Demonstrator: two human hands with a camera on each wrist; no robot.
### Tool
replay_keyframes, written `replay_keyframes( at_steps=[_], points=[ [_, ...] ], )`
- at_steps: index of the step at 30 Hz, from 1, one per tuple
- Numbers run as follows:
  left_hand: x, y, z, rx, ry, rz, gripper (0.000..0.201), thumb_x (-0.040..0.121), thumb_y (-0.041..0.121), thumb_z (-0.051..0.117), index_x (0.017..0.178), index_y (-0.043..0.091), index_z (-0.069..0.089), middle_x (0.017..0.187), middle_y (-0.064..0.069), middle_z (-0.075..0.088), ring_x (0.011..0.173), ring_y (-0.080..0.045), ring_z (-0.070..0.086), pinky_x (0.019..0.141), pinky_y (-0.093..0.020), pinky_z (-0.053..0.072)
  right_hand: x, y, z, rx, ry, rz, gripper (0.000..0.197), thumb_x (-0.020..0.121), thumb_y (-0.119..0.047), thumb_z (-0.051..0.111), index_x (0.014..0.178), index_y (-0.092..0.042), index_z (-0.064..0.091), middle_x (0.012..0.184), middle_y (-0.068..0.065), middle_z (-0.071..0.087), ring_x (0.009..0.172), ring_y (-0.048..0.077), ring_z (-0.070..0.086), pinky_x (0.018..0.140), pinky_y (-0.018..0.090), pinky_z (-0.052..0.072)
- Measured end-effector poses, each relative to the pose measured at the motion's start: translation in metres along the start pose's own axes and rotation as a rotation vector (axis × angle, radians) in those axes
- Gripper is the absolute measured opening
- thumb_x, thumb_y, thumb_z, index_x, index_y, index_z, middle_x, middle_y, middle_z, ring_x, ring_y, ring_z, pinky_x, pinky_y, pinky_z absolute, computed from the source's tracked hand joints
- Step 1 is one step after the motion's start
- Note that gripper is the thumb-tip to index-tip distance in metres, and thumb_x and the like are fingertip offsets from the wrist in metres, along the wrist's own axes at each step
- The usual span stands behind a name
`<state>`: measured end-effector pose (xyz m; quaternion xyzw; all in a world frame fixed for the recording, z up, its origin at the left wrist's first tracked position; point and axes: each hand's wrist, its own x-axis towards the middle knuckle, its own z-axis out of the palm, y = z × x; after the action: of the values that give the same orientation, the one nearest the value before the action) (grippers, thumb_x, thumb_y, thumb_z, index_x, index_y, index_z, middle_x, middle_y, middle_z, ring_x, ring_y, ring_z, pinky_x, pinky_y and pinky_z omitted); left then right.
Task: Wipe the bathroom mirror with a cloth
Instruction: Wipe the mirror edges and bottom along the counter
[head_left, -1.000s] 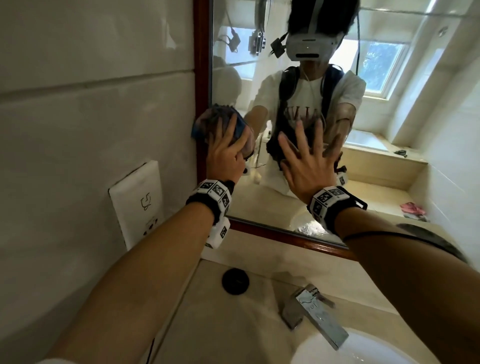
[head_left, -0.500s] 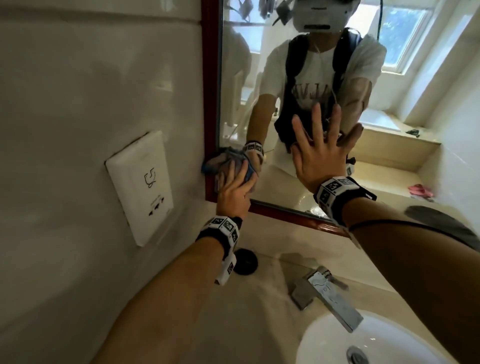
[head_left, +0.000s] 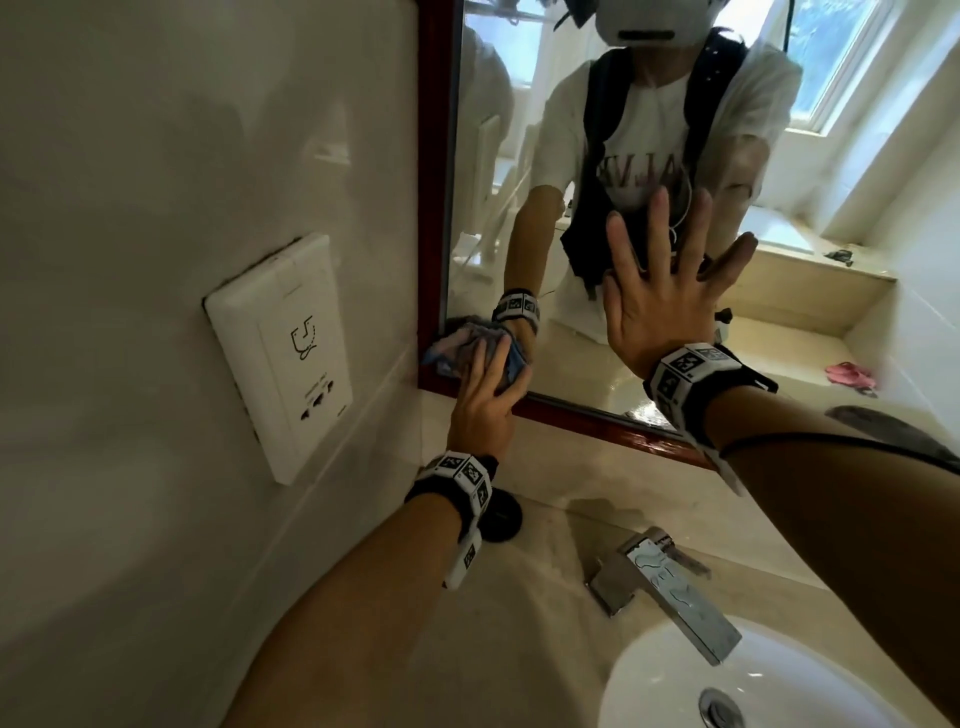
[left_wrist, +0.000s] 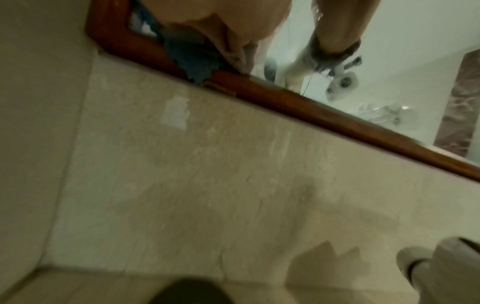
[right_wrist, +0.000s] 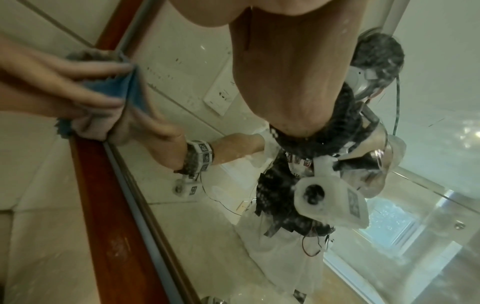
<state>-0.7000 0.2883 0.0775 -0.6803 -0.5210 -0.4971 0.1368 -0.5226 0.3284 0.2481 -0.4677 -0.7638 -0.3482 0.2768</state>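
The mirror (head_left: 831, 322) has a red-brown wooden frame (head_left: 431, 208). My left hand (head_left: 485, 400) presses a crumpled blue-grey cloth (head_left: 457, 345) into the mirror's lower-left corner, its fingers laid nearly straight over the cloth. The left wrist view shows the cloth (left_wrist: 189, 55) overlapping the bottom frame rail (left_wrist: 311, 111). In the right wrist view the left hand (right_wrist: 64, 82) lies across the cloth (right_wrist: 122, 88). My right hand (head_left: 660, 291) rests flat on the glass to the right, fingers spread and holding nothing.
A white wall socket plate (head_left: 280, 353) sits on the tiled wall left of the mirror. Below are a stone counter (head_left: 545, 597), a chrome faucet (head_left: 670, 587), a white basin (head_left: 675, 691) and a round black object (head_left: 501, 514) near my left wrist.
My left hand has slid the cloth down the mirror's left edge to its bottom-left corner. The right hand stays flat on the glass.
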Motion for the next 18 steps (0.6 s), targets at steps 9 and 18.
replay_keyframes(
  at_steps=[9, 18],
  points=[
    [0.120, 0.051, -0.038, -0.028, 0.098, 0.151, 0.052, 0.086, -0.011, 0.048, 0.134, 0.008, 0.059, 0.150, -0.022, 0.040, 0.142, -0.039, 0.026, 0.114, -0.055, 0.030, -0.010, 0.017, -0.009, -0.028, -0.050, -0.095, 0.060, 0.101, -0.046, 0.029, 0.156, -0.032, 0.008, 0.164, 0.007, 0.003, 0.149, 0.038, 0.003, 0.110, 0.071, 0.006],
    [0.082, 0.048, -0.020, 0.045, 0.087, 0.161, 0.044, 0.089, 0.008, 0.060, 0.132, 0.015, 0.062, 0.142, -0.002, 0.054, 0.134, -0.020, 0.048, 0.092, -0.029, 0.050, -0.040, 0.050, 0.001, -0.095, -0.095, -0.175, 0.062, 0.102, -0.049, 0.029, 0.156, -0.031, 0.007, 0.164, 0.002, 0.003, 0.150, 0.030, 0.001, 0.113, 0.064, 0.001]
  ],
)
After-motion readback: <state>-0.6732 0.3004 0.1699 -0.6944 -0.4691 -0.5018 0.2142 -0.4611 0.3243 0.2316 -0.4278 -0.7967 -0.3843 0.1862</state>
